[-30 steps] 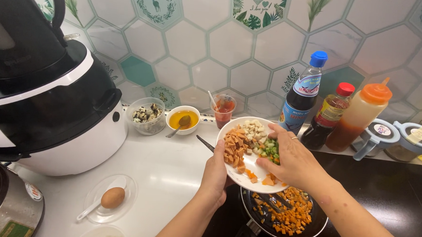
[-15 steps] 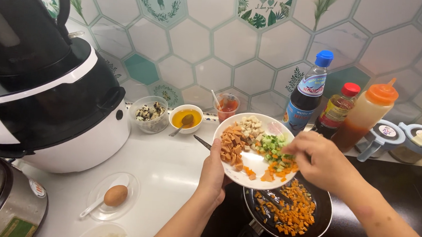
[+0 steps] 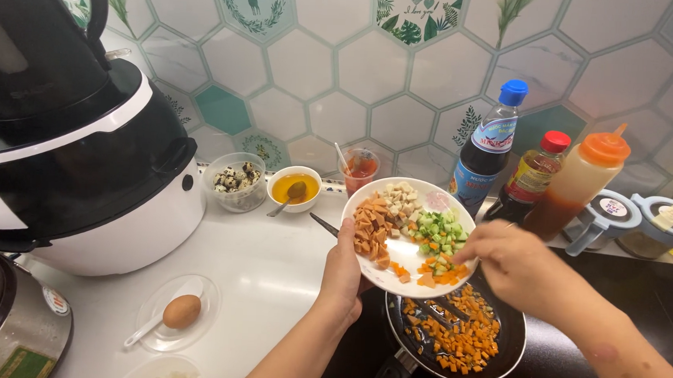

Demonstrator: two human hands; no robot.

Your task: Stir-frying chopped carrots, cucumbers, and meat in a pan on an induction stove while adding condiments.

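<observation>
While the left hand (image 3: pixel 345 278) grips the near-left rim of the round white plate (image 3: pixel 406 254) and tilts it over the black frying pan (image 3: pixel 514 350), the right hand (image 3: pixel 515 263) rests its fingertips on the diced orange carrot (image 3: pixel 441 277) at the plate's lower edge, fingers bunched loosely and clamped on nothing. Piles of sausage cubes, pale cubes and green dice sit higher on the plate, and carrot pieces already lie in the pan at the front edge of the dark stovetop (image 3: pixel 653 305). A brown egg (image 3: pixel 181 310) in a clear dish lies on the white countertop (image 3: pixel 263 262) near its front edge, just beside the large black-and-white cooker (image 3: pixel 77 168).
</observation>
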